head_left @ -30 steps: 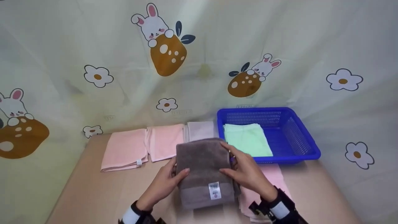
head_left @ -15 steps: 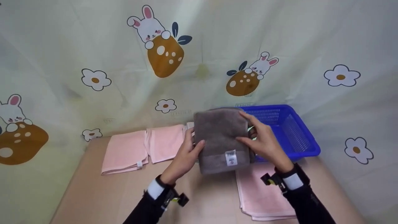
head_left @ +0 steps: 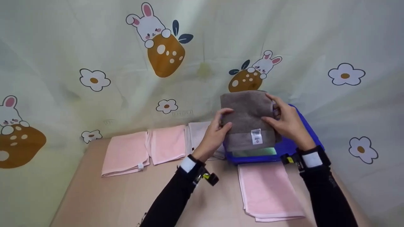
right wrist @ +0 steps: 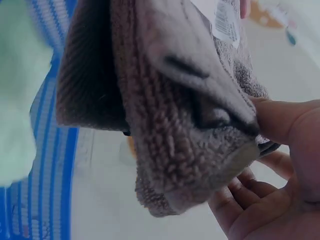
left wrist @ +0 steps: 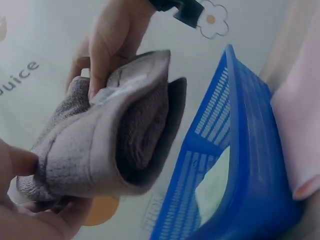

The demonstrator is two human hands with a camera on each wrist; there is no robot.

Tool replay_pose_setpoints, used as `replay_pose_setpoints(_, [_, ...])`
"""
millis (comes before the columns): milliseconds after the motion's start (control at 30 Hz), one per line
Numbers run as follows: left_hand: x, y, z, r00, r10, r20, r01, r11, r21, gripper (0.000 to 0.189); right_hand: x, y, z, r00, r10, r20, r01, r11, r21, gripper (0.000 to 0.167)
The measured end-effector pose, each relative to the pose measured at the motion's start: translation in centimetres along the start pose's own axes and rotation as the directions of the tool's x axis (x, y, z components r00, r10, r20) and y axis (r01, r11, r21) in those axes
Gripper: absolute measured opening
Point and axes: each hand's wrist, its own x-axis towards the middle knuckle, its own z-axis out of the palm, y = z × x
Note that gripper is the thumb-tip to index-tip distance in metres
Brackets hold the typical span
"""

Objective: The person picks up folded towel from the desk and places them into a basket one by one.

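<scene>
A folded grey-brown towel with a white label is held up over the blue basket. My left hand grips its left edge, thumb in front. On the opposite edge, my right hand pinches the cloth between thumb and fingers. The left wrist view shows the towel's thick folded layers from the side, above the basket's slotted wall. Below the towel, part of a light green towel shows inside the basket; the rest is hidden in the head view.
Two folded pink towels, a left one and a right one, lie along the table's back left beside a pale grey towel. Another pink towel lies in front of the basket. A patterned curtain hangs behind the table.
Both hands have carried the grey-brown towel up and to the right, from over the table's front to over the basket. The pink towel in front of the basket has come into fuller view.
</scene>
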Motion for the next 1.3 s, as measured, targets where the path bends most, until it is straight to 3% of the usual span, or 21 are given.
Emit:
replay_pose_setpoints(100, [1.0, -1.2, 0.7, 0.999, -0.050, 0.017, 0.049, 0.998, 0.030, 0.033, 0.8, 1.7, 0.5, 0.999, 0.034, 0.034, -0.034, 0.999, 0.009, 0.072])
replay_pose_setpoints(200, [1.6, -2.9, 1.4, 0.995, -0.098, 0.001, 0.097, 0.986, 0.137, 0.032, 1.3, 3.7, 1.4, 0.993, 0.064, 0.101, -0.065, 0.998, 0.006, 0.071])
replay_pose_setpoints(300, [2.0, -4.7, 2.3, 0.996, -0.089, -0.009, 0.087, 0.950, 0.300, 0.032, 1.3, 5.6, 2.1, 0.979, 0.075, 0.187, -0.074, 0.997, -0.016, 0.071])
replay_pose_setpoints(367, [1.9, -5.4, 2.8, 0.998, -0.058, 0.001, 0.052, 0.903, 0.427, 0.033, 1.1, 6.7, 2.7, 0.965, 0.080, 0.248, -0.077, 0.997, -0.022, 0.071])
replay_pose_setpoints(433, [1.8, -5.9, 3.4, 1.000, -0.008, 0.017, -0.002, 0.833, 0.553, 0.032, 1.0, 7.5, 3.1, 0.947, 0.093, 0.306, -0.090, 0.996, -0.024, 0.072])
replay_pose_setpoints(500, [1.6, -6.0, 4.1, 0.999, 0.042, 0.025, -0.048, 0.742, 0.669, 0.031, 0.8, 8.0, 3.4, 0.929, 0.112, 0.353, -0.108, 0.994, -0.031, 0.072])
replay_pose_setpoints(667, [1.1, -6.6, 5.5, 0.991, 0.132, 0.036, -0.093, 0.463, 0.881, 0.032, 0.8, 8.3, 3.9, 0.900, 0.134, 0.414, -0.124, 0.991, -0.052, 0.073])
replay_pose_setpoints(767, [0.9, -6.9, 5.7, 0.989, 0.136, 0.053, -0.093, 0.311, 0.946, 0.034, 1.0, 8.2, 4.2, 0.892, 0.127, 0.433, -0.105, 0.992, -0.075, 0.071])
replay_pose_setpoints(800, [0.9, -7.0, 5.7, 0.991, 0.121, 0.059, -0.090, 0.270, 0.959, 0.034, 1.1, 8.1, 4.3, 0.886, 0.130, 0.446, -0.101, 0.991, -0.088, 0.071])
replay_pose_setpoints(833, [0.9, -7.1, 5.6, 0.992, 0.112, 0.062, -0.088, 0.245, 0.965, 0.033, 1.2, 8.0, 4.5, 0.875, 0.135, 0.464, -0.098, 0.990, -0.105, 0.072])
replay_pose_setpoints(867, [0.9, -7.2, 5.5, 0.994, 0.089, 0.066, -0.085, 0.232, 0.969, 0.034, 1.3, 7.8, 4.5, 0.865, 0.140, 0.483, -0.091, 0.988, -0.123, 0.072])
replay_pose_setpoints(933, [1.0, -7.3, 5.3, 0.997, 0.021, 0.072, -0.075, 0.236, 0.969, 0.036, 1.5, 7.5, 4.7, 0.841, 0.152, 0.520, -0.080, 0.984, -0.159, 0.073])
replay_pose_setpoints(1100, [1.2, -7.3, 4.9, 0.987, -0.141, 0.074, -0.032, 0.282, 0.959, 0.049, 1.9, 7.1, 4.9, 0.793, 0.188, 0.580, -0.055, 0.970, -0.239, 0.074])
replay_pose_setpoints(1167, [1.3, -7.2, 4.8, 0.982, -0.172, 0.077, -0.028, 0.268, 0.963, 0.053, 2.1, 7.1, 4.9, 0.775, 0.216, 0.594, -0.067, 0.962, -0.263, 0.075])
replay_pose_setpoints(1300, [1.6, -7.0, 4.8, 0.976, -0.201, 0.081, -0.037, 0.213, 0.976, 0.060, 2.5, 7.1, 4.7, 0.722, 0.304, 0.621, -0.130, 0.942, -0.310, 0.079])
